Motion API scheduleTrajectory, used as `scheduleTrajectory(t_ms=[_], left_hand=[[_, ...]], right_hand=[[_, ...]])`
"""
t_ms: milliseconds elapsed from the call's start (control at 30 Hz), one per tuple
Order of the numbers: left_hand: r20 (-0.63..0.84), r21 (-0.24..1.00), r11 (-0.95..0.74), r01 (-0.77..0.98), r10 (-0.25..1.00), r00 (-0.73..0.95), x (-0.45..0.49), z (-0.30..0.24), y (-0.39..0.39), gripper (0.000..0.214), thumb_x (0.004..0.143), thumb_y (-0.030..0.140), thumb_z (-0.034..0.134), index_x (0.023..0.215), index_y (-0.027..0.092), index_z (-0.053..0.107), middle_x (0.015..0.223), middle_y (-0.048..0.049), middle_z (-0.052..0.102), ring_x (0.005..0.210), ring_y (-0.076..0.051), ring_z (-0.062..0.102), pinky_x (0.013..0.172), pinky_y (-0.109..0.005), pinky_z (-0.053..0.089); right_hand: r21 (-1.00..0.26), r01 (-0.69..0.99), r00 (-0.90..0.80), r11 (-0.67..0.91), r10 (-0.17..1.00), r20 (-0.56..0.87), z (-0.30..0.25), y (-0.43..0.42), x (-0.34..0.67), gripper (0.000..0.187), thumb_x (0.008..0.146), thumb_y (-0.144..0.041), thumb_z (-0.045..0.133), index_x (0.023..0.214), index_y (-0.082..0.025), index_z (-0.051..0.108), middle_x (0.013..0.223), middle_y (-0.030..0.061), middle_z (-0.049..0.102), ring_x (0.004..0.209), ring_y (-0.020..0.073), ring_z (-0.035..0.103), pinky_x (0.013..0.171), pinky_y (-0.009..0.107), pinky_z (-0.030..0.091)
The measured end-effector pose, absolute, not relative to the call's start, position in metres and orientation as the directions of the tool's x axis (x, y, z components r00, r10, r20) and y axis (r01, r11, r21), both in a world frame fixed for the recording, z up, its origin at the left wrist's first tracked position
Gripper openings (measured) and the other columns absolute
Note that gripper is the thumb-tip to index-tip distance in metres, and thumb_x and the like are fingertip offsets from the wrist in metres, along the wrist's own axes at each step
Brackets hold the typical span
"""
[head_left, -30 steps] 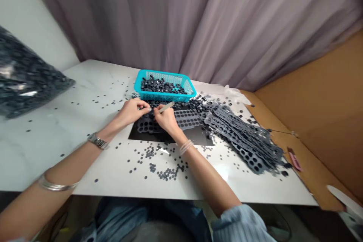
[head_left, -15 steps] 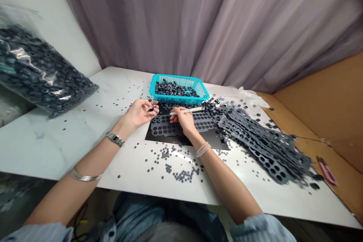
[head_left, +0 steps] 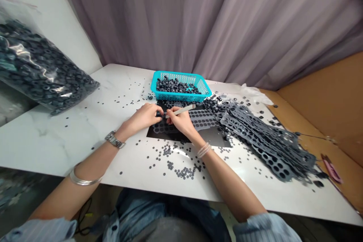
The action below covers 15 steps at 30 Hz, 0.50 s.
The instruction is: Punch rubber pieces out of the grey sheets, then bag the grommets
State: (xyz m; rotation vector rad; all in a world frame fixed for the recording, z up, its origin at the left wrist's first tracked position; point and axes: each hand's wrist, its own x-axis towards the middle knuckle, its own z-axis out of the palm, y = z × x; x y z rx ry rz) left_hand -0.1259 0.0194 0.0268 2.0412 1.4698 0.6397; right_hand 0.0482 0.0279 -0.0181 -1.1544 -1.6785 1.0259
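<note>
My right hand [head_left: 181, 120] is closed around a slim white pen-like stick [head_left: 184, 109], its lower end close to my left fingertips. My left hand [head_left: 146, 116] is bent down at the left end of a grey perforated sheet [head_left: 202, 120], thumb and fingers drawn together over a small dark spot; whatever they pinch is too small to make out. Rows of round dark holes run along the sheet, which lies on a black mat [head_left: 217, 140]. Just behind my hands, a turquoise basket [head_left: 181, 97] holds many small dark ring-shaped pieces [head_left: 171, 85].
A pile of punched grey strips [head_left: 261, 140] lies to the right, beside a pink-handled cutter [head_left: 332, 170]. Small dark discs [head_left: 185, 172] are scattered over the white table [head_left: 107, 170]. A big clear bag of dark pieces [head_left: 42, 68] stands left; crumpled white plastic [head_left: 256, 93] lies at back right.
My left hand has come down and right, its fingers closing at the sheet's left end. My right hand has shifted slightly left, the stick now tilted more steeply. The view has shifted a little.
</note>
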Motion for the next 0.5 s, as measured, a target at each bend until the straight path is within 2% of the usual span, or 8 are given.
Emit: scheduleTrajectory(t_ms=[133, 267, 367, 500], left_hand=[[0.078, 0.546, -0.292, 0.785, 0.951, 0.300, -0.124, 0.027, 0.016, 0.024, 0.067, 0.017, 0.062, 0.087, 0.020, 0.075, 0.068, -0.0022, 0.059, 0.065, -0.017, 0.049, 0.062, -0.030, 0.030], [0.084, 0.512, -0.279, 0.813, 0.958, 0.276, -0.119, 0.022, 0.016, 0.017, 0.068, 0.015, 0.060, 0.077, 0.019, 0.073, 0.068, -0.0041, 0.061, 0.067, -0.018, 0.051, 0.061, -0.030, 0.030], [0.086, 0.564, -0.256, 0.785, 0.964, 0.252, -0.115, 0.016, 0.016, 0.010, 0.067, 0.013, 0.060, 0.064, 0.019, 0.067, 0.059, -0.0023, 0.054, 0.061, -0.016, 0.046, 0.058, -0.029, 0.027], [0.052, 0.738, -0.196, 0.645, 0.971, 0.235, -0.120, 0.019, 0.019, 0.012, 0.067, 0.015, 0.065, 0.055, 0.018, 0.061, 0.050, 0.0016, 0.045, 0.053, -0.012, 0.037, 0.053, -0.028, 0.022]], right_hand=[[-0.893, 0.353, -0.244, 0.280, 0.949, 0.200, -0.015, 0.027, 0.046, 0.023, 0.086, -0.024, 0.052, 0.064, -0.019, 0.058, 0.053, 0.0007, 0.066, 0.050, 0.0136, 0.060, 0.053, 0.022, 0.045], [-0.851, 0.415, -0.255, 0.322, 0.939, 0.231, -0.010, 0.023, 0.044, 0.024, 0.085, -0.020, 0.053, 0.061, -0.019, 0.056, 0.052, 0.0002, 0.064, 0.052, 0.0145, 0.060, 0.055, 0.023, 0.042], [-0.822, 0.446, -0.254, 0.353, 0.931, 0.262, -0.007, 0.021, 0.040, 0.027, 0.084, -0.015, 0.053, 0.057, -0.020, 0.053, 0.052, 0.0004, 0.062, 0.054, 0.0153, 0.058, 0.058, 0.025, 0.040], [-0.816, 0.459, -0.231, 0.352, 0.934, 0.273, -0.007, 0.021, 0.039, 0.031, 0.084, -0.016, 0.054, 0.053, -0.022, 0.050, 0.050, 0.0009, 0.059, 0.054, 0.0166, 0.057, 0.060, 0.027, 0.040]])
